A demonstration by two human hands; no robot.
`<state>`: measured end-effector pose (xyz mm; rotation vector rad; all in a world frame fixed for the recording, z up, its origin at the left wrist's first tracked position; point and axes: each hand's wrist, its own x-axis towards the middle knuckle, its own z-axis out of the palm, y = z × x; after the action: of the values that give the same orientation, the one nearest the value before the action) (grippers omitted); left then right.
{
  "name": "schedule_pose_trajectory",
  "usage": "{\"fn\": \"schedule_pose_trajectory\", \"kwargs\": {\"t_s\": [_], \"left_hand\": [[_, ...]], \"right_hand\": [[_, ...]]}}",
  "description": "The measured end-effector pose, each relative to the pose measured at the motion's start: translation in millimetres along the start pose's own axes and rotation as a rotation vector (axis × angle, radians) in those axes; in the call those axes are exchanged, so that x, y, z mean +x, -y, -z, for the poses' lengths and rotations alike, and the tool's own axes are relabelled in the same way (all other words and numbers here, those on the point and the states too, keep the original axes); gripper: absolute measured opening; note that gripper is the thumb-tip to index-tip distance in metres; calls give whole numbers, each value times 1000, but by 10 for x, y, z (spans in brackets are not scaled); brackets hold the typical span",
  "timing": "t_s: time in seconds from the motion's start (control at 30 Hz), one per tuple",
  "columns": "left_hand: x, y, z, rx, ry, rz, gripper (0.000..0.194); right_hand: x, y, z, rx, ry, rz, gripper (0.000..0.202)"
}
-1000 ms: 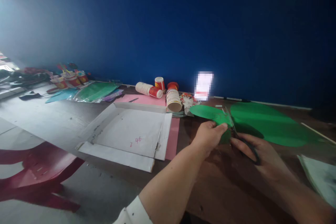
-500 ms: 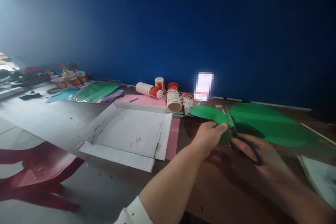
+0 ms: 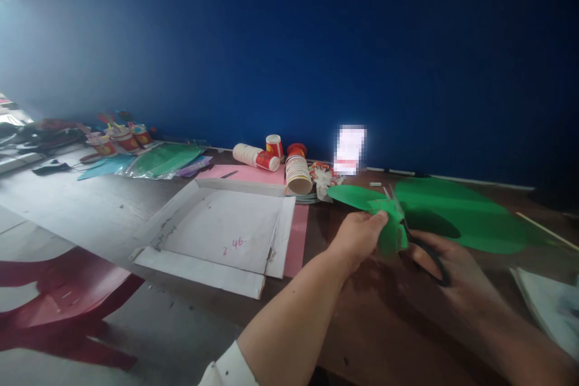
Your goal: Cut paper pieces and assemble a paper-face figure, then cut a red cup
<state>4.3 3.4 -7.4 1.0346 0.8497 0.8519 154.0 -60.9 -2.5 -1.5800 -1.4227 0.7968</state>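
Observation:
My left hand (image 3: 359, 235) pinches a cut piece of green sheet (image 3: 389, 232), thumb on top. Part of that sheet stretches away to the left, and a flap hangs below my fingers. My right hand (image 3: 441, 262) grips black-handled scissors (image 3: 427, 253), whose blades point away from me and stand slightly apart at the edge of the green piece. Behind the scissors, a larger green sheet (image 3: 470, 214) with a rounded edge lies on the brown table (image 3: 389, 338).
A white cardboard tray (image 3: 226, 226) lies left on pink paper (image 3: 296, 241). Stacked paper cups (image 3: 298, 175) and a bright, blurred-out screen (image 3: 350, 149) are by the blue wall. White papers (image 3: 543, 301) and a thin stick (image 3: 547, 230) lie right; a red chair (image 3: 67, 301) stands left.
The flap of green sheet below my left fingers now hangs lower and shows more, beside the scissors. Both hands stay in nearly the same place; the view has shifted slightly.

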Motion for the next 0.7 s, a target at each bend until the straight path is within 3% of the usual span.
{"fn": "schedule_pose_trajectory", "kwargs": {"t_s": [0.13,0.3,0.5,0.7], "left_hand": [[5,7,-1,150,9,-8,39],[3,-6,6,259,10,-38,42],[4,-6,26,305,17,-100,39],[21,10,65,290,32,-162,39]], "right_hand": [[-7,35,-9,118,26,-103,43],[-6,91,3,102,3,-88,45],[-13,34,13,147,70,-151,51],[-75,141,32,152,118,-128,46]]}}
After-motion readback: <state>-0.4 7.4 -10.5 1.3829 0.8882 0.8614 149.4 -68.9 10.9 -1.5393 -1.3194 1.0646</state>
